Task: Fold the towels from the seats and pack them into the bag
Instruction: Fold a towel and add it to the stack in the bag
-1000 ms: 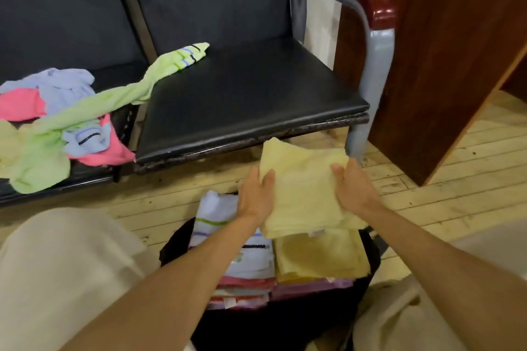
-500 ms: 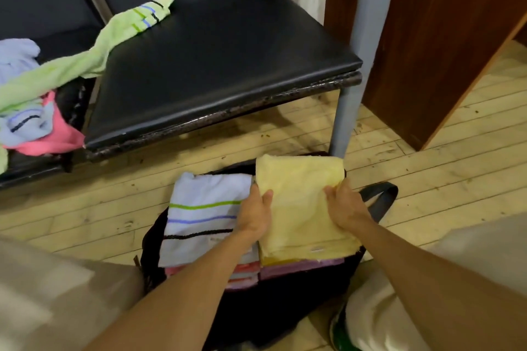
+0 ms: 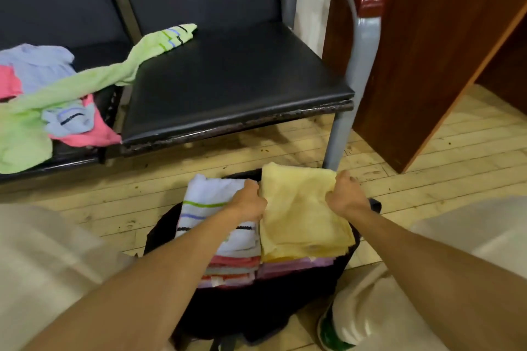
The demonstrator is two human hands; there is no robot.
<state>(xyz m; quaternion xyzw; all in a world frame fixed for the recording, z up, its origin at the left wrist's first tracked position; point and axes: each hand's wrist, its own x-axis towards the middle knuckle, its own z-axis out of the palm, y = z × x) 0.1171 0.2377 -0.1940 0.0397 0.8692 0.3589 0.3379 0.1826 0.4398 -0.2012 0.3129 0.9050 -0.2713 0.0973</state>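
While the two hands held the folded yellow towel by its far corners, that towel lay flat on the right-hand stack inside the black bag, the landmark here, which stood open on the wooden floor. The left hand gripped the towel's left edge with curled fingers, touching the white striped towel that topped the neighbouring stack in the bag. The right hand pinched a fold of the yellow cloth at its right far corner, bunching it a little. Neither hand was spread flat.

Judging by the layers showing at the bag's near side, pink and pale ones under the white towel and lilac ones under the yellow, a good share of the packing seemed done, and the two stacks rose to about the bag's rim. What was left lay beyond the bag and to its left, on the far-left seat: a loose heap with a long light green towel stretched across to the black seat directly behind the bag, a pink towel, and lavender-blue towels, all unfolded. How many pieces the heap held could not be told. It looked as though the yellow towel only needed releasing and smoothing before the next piece could be fetched from that heap.
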